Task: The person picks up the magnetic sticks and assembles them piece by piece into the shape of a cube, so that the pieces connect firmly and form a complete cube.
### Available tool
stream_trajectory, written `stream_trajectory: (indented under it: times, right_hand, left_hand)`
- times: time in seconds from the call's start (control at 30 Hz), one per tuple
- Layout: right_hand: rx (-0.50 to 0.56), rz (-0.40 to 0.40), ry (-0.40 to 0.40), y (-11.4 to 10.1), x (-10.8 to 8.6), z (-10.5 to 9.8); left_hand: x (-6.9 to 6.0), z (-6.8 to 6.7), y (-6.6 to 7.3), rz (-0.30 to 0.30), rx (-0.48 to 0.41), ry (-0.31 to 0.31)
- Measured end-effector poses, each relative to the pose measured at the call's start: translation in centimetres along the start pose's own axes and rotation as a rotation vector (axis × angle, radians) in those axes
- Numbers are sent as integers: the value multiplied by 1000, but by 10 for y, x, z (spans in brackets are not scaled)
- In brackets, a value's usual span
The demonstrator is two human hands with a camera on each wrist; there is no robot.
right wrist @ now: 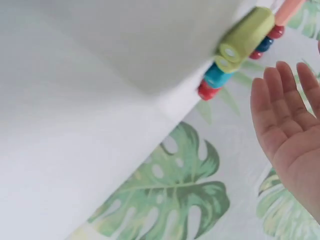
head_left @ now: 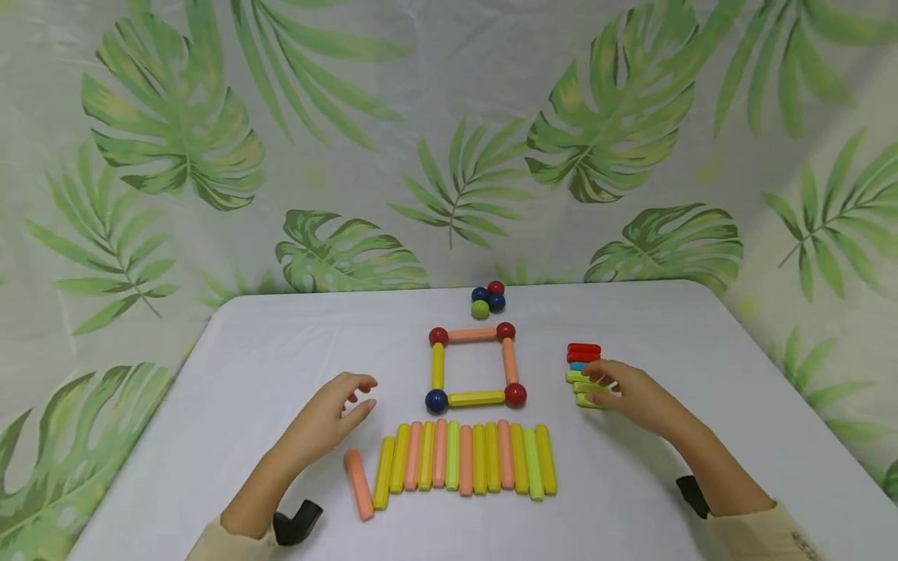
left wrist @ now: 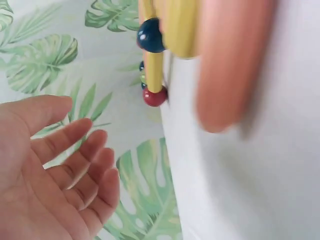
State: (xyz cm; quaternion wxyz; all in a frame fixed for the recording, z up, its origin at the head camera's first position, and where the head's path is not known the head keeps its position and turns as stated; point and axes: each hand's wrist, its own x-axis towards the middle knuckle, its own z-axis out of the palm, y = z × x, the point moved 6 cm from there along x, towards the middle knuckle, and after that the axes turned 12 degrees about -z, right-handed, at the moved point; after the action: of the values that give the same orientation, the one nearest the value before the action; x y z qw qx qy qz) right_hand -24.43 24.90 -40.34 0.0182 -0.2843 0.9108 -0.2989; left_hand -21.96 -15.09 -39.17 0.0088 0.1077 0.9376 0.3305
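Green on short sticks, partly hidden under an empty, relaxed right hand; near a likewise loose left hand, a pink stick, blurred in wrist view. Between, a ball-and-stick square; white tabletop, cut off below; leaf-print cloth behind.

No legible text, labels, brands, numbers or signs in any of 3 views; small dark mark on right sleeve is unreadable.
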Motion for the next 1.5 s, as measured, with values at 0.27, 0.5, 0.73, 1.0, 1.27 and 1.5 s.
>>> stream_trajectory:
  times: [0.27, 0.5, 0.73, 1.0, 1.27, 1.5]
  right_hand:
    - [-34, 24, -22, 8, -21, 9]
    - [-80, 46, -52, 14, -20, 15]
    - [-81, 101, -95, 17, -19, 22]
    - [-30, 23, 22, -6, -3, 5]
    - [197, -20, 148, -33, 51, 20]
    - [270, 70, 61, -34, 82, 58]
  left_hand:
    - [-44, 23, -36, -330, 1, -158]
    - [-53, 32, -31, -336, 8, -227]
    - [-54, 32, -27, -328, -58, -249]
    - [-46, 25, -29, -337, -153, -148]
    - [-44, 18, -29, -357, -205, -44]
    - [-44, 19, -28, -323, -180, -35]
